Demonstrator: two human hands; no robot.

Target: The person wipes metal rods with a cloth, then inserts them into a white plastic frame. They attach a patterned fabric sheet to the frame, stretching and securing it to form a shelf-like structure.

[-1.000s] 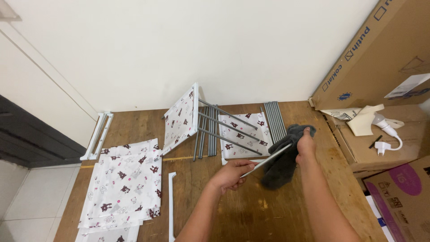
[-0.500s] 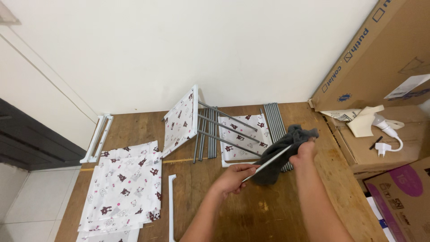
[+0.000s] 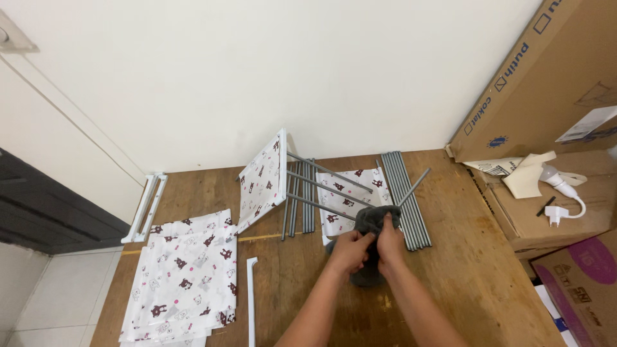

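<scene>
On table, both hands' fingers shut round grey cloth

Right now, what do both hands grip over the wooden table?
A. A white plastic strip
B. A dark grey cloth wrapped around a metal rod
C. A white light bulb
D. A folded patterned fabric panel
B. Both the left hand and the right hand close on the dark grey cloth, and the metal rod sticks out of it up to the right.

A tall brown cardboard box leans at right above open brown cartons and a purple package.
</scene>
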